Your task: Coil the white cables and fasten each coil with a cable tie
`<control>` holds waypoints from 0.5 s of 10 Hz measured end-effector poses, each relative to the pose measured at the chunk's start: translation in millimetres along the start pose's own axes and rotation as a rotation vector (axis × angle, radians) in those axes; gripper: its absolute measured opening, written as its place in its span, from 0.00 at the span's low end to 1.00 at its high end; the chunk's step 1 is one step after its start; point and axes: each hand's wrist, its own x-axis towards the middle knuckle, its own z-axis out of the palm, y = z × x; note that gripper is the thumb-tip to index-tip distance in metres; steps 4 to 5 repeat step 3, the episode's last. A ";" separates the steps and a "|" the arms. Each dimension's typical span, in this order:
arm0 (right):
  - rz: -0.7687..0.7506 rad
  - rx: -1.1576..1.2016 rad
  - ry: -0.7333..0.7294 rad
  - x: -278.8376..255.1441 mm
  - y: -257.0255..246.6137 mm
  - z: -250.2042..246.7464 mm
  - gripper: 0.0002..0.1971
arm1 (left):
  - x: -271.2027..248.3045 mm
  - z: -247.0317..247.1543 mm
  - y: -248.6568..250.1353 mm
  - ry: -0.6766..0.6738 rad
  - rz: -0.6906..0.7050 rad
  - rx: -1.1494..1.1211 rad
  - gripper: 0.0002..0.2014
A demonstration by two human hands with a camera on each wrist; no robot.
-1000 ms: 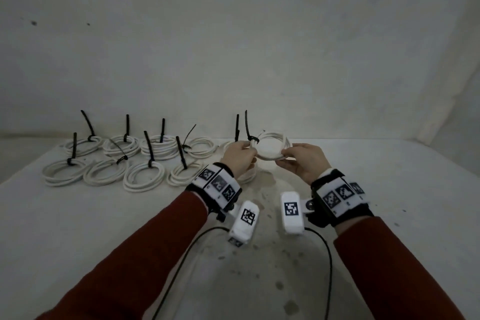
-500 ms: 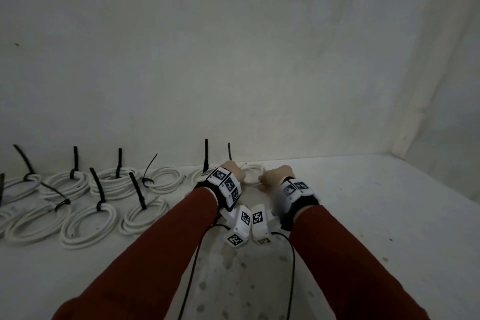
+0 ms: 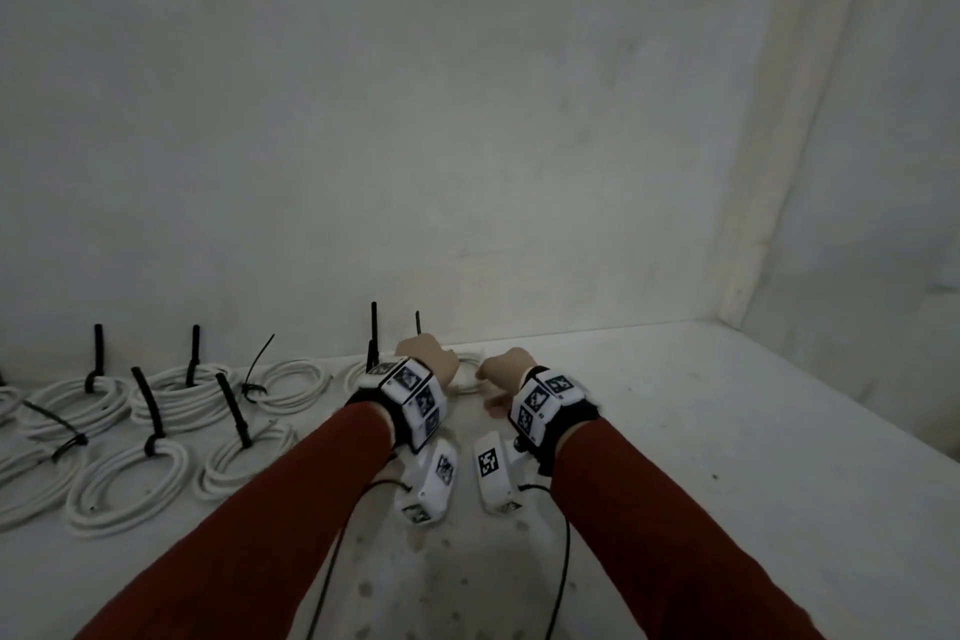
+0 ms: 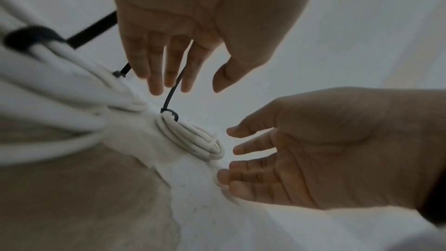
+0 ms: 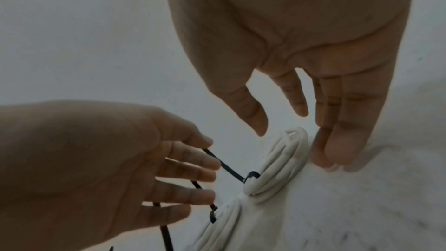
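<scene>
A second ago both hands held the tied coil up off the counter in the middle of the head view; now the coil lies on the counter at the far edge, just right of the rows of finished coils in the lower left of that frame, and both hands have let go of it. The left hand, at the top of the left wrist view, has its fingers straight and slack, holding nothing, though the tail of the black cable tie runs up between or just behind those fingers and may brush them. The right hand, at the top of the right wrist view, is likewise spread and empty, its fingertips down on the counter just beside the coil's rim; whether they touch the cable I cannot tell. This reads as one more coil finished and set down, so the step in hand looks complete and the hands are free for the next cable, if any is left; none shows loose in these views. The coil lies flat, a slightly oval ring. Its tie sits on the edge nearer the left hand, and the tail sticks up from the counter, tilted a little toward that hand.
</scene>
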 end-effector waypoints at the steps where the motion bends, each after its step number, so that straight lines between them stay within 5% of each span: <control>1: 0.003 -0.190 0.019 -23.2 -0.2 3.8 0.09 | -19.9 -6.4 -14.3 0.043 0.132 0.087 0.15; 3: -0.032 -0.288 -0.104 -84.8 28.4 16.9 0.09 | -127.4 -16.9 -45.1 0.022 0.370 0.021 0.09; 5: -0.032 -0.288 -0.104 -84.8 28.4 16.9 0.09 | -127.4 -16.9 -45.1 0.022 0.370 0.021 0.09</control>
